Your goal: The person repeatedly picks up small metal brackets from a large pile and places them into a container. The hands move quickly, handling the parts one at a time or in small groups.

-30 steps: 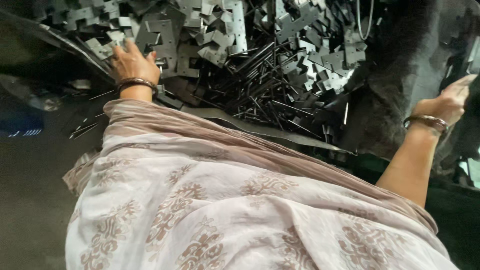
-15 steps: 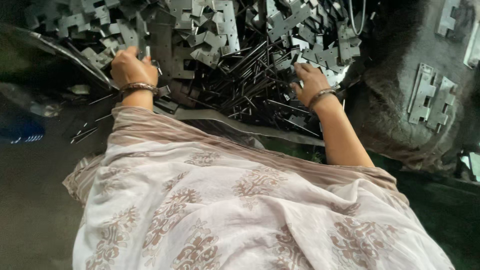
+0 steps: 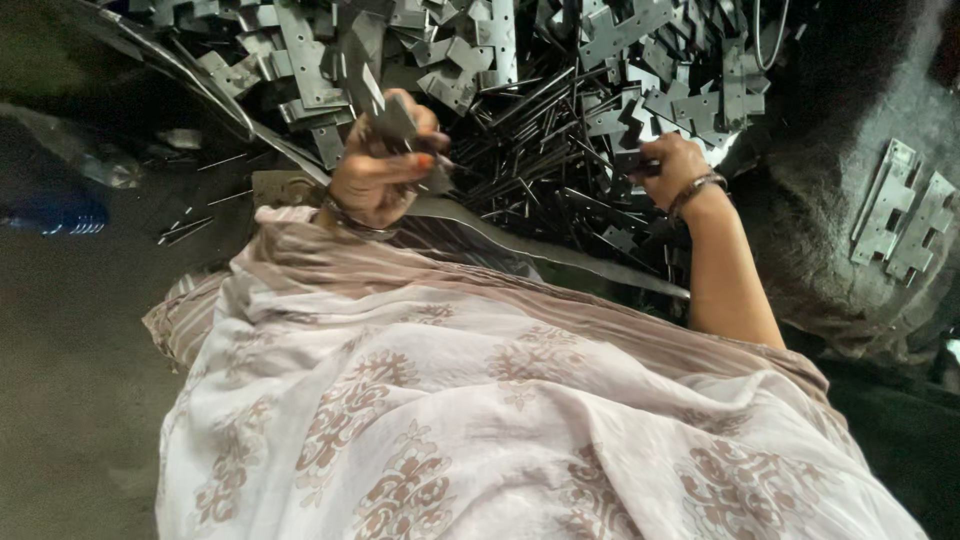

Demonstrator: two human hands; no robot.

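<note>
Blue plastic — a bottle (image 3: 62, 213) — lay on the dark floor at nine o'clock, well apart from the work. To its right the left hand (image 3: 378, 165), bangle at the wrist, was curled tight around a grey hinge plate (image 3: 385, 110) that stuck up from the fist toward twelve o'clock. Between the hands a heap of thin dark metal pins (image 3: 540, 150) spread below a pile of hinge plates (image 3: 480, 40) running along the top edge. The right hand (image 3: 672, 165) rested on the pins at two o'clock, fingers pinched on something small — what, I could not tell. Farther right, at three o'clock, paired hinges (image 3: 903, 215) lay on a dark mound. A pale patterned cloth (image 3: 480, 420) filled the foreground at six o'clock.
</note>
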